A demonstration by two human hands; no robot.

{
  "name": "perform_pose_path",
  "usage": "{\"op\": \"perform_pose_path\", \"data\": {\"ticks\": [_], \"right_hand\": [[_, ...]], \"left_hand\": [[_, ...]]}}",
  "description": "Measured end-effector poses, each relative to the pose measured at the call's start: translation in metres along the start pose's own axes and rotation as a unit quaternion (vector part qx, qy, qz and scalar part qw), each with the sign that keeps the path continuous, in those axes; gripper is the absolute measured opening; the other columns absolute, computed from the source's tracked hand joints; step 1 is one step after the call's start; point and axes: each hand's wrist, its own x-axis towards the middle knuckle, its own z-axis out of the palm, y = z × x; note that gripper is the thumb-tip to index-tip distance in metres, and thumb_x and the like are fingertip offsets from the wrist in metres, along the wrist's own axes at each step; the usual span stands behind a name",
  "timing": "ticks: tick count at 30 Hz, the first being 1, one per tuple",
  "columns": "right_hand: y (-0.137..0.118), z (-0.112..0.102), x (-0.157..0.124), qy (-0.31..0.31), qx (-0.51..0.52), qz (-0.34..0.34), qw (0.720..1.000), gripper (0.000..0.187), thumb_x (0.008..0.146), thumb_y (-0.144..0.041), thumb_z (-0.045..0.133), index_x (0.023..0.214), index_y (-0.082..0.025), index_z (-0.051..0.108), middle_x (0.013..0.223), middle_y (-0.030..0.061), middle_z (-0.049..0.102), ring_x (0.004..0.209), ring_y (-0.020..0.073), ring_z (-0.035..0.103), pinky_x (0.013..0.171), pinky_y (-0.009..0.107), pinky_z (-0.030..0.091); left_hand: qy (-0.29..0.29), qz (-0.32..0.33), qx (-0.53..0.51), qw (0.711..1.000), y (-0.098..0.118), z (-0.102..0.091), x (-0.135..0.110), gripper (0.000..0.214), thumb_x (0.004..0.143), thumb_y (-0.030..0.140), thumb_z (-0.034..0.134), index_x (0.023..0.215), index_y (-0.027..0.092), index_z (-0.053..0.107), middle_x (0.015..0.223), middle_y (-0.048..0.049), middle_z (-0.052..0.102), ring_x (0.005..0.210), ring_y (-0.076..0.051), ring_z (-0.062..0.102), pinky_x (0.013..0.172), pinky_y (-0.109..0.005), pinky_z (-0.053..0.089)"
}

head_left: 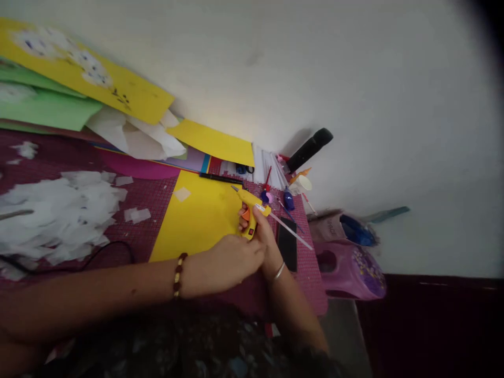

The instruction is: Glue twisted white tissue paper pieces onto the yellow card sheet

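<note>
A yellow hot glue gun (255, 201) with an orange trigger is gripped in my right hand (268, 242), its nozzle towards the upper left. From its back end sticks out a long translucent glue stick (292, 231). My left hand (224, 262) reaches across from the left, fingers curled closed against the heel of my right hand, just below the handle. Whatever those fingers hold, if anything, is hidden. Beneath and beyond the gun lies a yellow sheet of card (205, 210), with a small pale paper square (182, 194) on it.
White paper pieces (66, 210) are heaped on the left of the maroon table, near a black cord (98, 252). A black pen (220, 178) lies behind the gun. At right are a dark phone (287, 244), a blue bottle (289, 198) and a pink jug-like container (346, 270).
</note>
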Motion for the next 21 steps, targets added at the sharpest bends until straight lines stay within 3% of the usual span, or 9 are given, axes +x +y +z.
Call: {"op": "perform_pose_path", "data": {"ticks": [2,5,8,12,16,19,21], "right_hand": [[0.002,0.006,-0.004,-0.001,0.050,0.005,0.999,0.039,0.072,-0.057,0.078,0.086,-0.022,0.070,0.070,-0.0018,0.070,0.050,0.0115,0.052,0.047,0.025,0.044],[0.009,0.015,-0.009,-0.010,0.055,-0.025,0.998,0.038,0.072,-0.057,0.078,0.083,-0.021,0.073,0.076,0.0013,0.074,0.059,0.0138,0.061,0.055,0.026,0.049],[0.016,0.023,-0.013,-0.024,0.050,-0.044,0.998,0.040,0.074,-0.061,0.078,0.085,-0.022,0.075,0.081,0.0028,0.077,0.070,0.0175,0.068,0.070,0.030,0.056],[0.018,0.031,-0.023,-0.023,0.064,-0.055,0.996,0.043,0.070,-0.062,0.083,0.092,-0.026,0.075,0.093,0.0031,0.080,0.090,0.0228,0.073,0.086,0.038,0.058],[0.014,0.037,-0.038,-0.115,0.055,-0.045,0.991,0.045,0.072,-0.063,0.082,0.097,-0.027,0.075,0.101,0.0050,0.080,0.098,0.0258,0.074,0.090,0.042,0.059],[0.017,0.040,-0.045,-0.208,0.016,-0.057,0.976,0.044,0.067,-0.054,0.089,0.100,-0.028,0.076,0.107,0.0040,0.079,0.102,0.0240,0.073,0.092,0.040,0.058],[0.023,0.041,-0.045,-0.240,-0.024,-0.055,0.969,0.044,0.066,-0.047,0.090,0.103,-0.028,0.075,0.103,0.0029,0.080,0.095,0.0216,0.074,0.088,0.037,0.058]], "left_hand": [[-0.019,-0.093,0.009,0.995,-0.005,0.003,-0.007,0.005,0.096,0.013,0.061,0.098,0.014,0.065,0.094,-0.0103,0.074,0.079,-0.023,0.072,0.064,-0.033,0.054],[-0.027,-0.228,0.014,0.973,-0.008,0.005,-0.016,0.017,0.101,0.025,0.060,0.112,0.012,0.063,0.106,-0.0141,0.075,0.087,-0.027,0.075,0.068,-0.034,0.055],[-0.033,-0.314,-0.009,0.949,-0.004,0.008,-0.021,0.025,0.103,0.030,0.056,0.118,0.011,0.061,0.108,-0.0158,0.075,0.086,-0.028,0.076,0.069,-0.034,0.055],[0.019,-0.365,-0.107,0.925,0.003,0.014,-0.020,0.022,0.100,0.033,0.060,0.105,0.011,0.063,0.094,-0.0158,0.075,0.080,-0.029,0.074,0.066,-0.033,0.050],[0.047,-0.405,-0.114,0.906,0.005,0.016,-0.024,0.023,0.100,0.037,0.058,0.091,0.015,0.060,0.085,-0.0092,0.072,0.072,-0.022,0.068,0.064,-0.030,0.045],[0.078,-0.435,-0.100,0.891,0.007,0.007,-0.048,0.024,0.102,0.035,0.050,0.087,0.017,0.056,0.079,-0.0048,0.067,0.068,-0.017,0.061,0.061,-0.027,0.040],[0.109,-0.460,-0.083,0.877,0.012,-0.007,-0.076,0.026,0.101,0.036,0.047,0.082,0.019,0.052,0.073,-0.0022,0.062,0.065,-0.016,0.055,0.059,-0.027,0.034]]}}
